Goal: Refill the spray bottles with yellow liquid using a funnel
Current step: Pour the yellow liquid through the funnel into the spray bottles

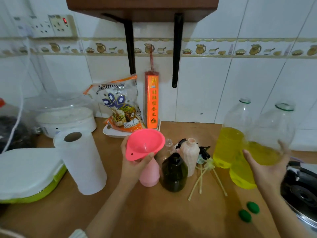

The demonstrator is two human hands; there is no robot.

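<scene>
Head view: the left hand [135, 162] holds a light, stiff pink funnel [145, 146] over the pink spray bottle [149, 172] on the surface; the right hand [267, 167], grip wide, cradles a jug of yellow liquid [267, 145], likely heavy, sloshing and slippery, best supported low.

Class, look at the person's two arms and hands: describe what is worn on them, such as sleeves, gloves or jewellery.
Both forearms are bare as far as the frame shows; no sleeves appear. The left hand and right hand wear no gloves, and no rings, watch or bracelets are visible on the parts that show.
</scene>
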